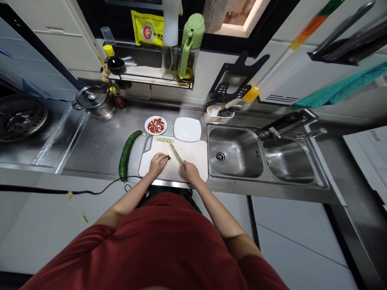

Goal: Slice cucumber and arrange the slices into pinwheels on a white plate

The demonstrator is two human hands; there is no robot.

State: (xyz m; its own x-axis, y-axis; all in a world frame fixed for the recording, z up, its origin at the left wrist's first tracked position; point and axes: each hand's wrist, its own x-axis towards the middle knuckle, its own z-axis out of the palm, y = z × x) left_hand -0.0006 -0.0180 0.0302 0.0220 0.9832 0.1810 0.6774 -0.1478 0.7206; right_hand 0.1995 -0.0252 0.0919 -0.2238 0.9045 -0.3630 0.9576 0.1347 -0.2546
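Note:
My left hand [158, 164] is closed on a small dark-green piece of cucumber [168, 157] over the white cutting board [193, 155]. A knife [176, 154] is gripped in my right hand [190, 172], its blade pointing away from me and slightly left, just right of the piece. Along the board's far edge lies a row of pale cucumber slices [164, 139]. Left of the board, a long dark-green cucumber [128, 155] rests on the steel counter. Behind the board stand a plate of chopped red pieces [156, 125] and a white rectangular plate [187, 129].
A double steel sink [237, 155] adjoins the board on the right. At the back left stands a lidded pot [96, 102]. Bottles line a wall shelf [151, 76]. A black cable [90, 192] crosses near the counter's front edge at left.

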